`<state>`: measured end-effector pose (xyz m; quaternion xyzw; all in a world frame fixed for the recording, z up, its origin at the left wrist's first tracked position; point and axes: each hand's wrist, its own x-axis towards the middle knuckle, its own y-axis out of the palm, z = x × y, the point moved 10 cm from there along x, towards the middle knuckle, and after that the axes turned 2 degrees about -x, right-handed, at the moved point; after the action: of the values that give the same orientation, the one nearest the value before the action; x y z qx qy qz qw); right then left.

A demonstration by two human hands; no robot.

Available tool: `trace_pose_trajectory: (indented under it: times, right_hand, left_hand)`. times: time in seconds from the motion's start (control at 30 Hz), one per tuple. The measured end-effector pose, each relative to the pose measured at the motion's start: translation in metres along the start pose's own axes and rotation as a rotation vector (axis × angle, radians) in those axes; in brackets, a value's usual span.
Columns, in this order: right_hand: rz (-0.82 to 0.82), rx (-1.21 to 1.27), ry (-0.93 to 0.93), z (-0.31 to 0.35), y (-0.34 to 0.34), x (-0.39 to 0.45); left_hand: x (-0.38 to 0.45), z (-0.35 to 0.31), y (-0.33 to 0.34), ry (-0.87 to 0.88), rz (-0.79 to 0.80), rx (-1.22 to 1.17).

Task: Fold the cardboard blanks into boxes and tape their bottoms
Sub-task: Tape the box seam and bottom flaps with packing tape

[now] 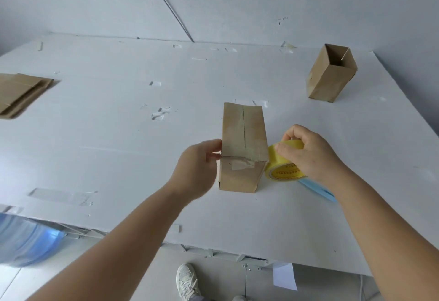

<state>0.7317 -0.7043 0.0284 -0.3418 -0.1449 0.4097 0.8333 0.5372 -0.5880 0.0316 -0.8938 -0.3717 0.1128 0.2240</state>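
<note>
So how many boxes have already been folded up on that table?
2. One box stands bottom-up in the middle, steadied by the left hand. An open box stands far right. The flat blanks at the left edge are not folded yet. None looks hidden.

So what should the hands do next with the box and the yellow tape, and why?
Probably press down the loose tape end on the box. The strip already covers the bottom seam, but its end on the near side looks wrinkled and lifted. The left hand steadies the box's edge while the right hand grips the yellow tape roll beside it.
</note>
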Motion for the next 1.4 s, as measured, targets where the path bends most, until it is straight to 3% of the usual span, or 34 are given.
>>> trace_pose_trajectory:
  times: [0.1,0.23,0.37,0.53,0.7,0.83,0.97,1.03,1.17,1.3,1.4]
  right_hand:
    - [-0.008,-0.024,-0.004,0.003,0.000,-0.001]
    - [0.009,-0.046,-0.010,0.004,0.000,0.000]
    - [0.034,-0.032,0.003,0.004,0.000,-0.002]
    - [0.069,-0.042,-0.006,0.008,-0.001,0.000]
    - [0.089,0.023,0.025,-0.013,-0.003,-0.001]
    - [0.076,0.427,0.150,-0.048,0.003,-0.006]
    - [0.008,0.643,0.146,-0.048,0.010,-0.003]
    - [0.013,0.527,0.132,-0.045,0.004,0.004]
    - [0.087,0.017,0.201,-0.057,0.001,0.006]
    - [0.062,-0.095,0.192,-0.048,-0.006,0.004]
    - [0.056,-0.158,0.135,-0.039,-0.015,0.003]
  left_hand:
    - [-0.013,0.002,0.017,-0.022,0.095,0.008]
    - [-0.006,-0.001,0.016,-0.043,0.198,0.387]
    - [0.009,-0.056,0.023,0.311,0.237,0.586]
    - [0.037,-0.077,0.083,0.579,0.498,0.897]
    - [0.056,-0.064,0.088,0.573,0.490,0.796]
    - [0.055,-0.060,0.083,0.638,0.468,0.757]
    - [0.056,-0.055,0.085,0.650,0.480,0.818]
    - [0.056,-0.051,0.086,0.646,0.493,0.842]
    - [0.058,-0.048,0.090,0.623,0.546,0.869]
    - [0.056,-0.054,0.093,0.574,0.657,0.914]
    - [0.070,-0.072,0.105,0.554,0.693,1.080]
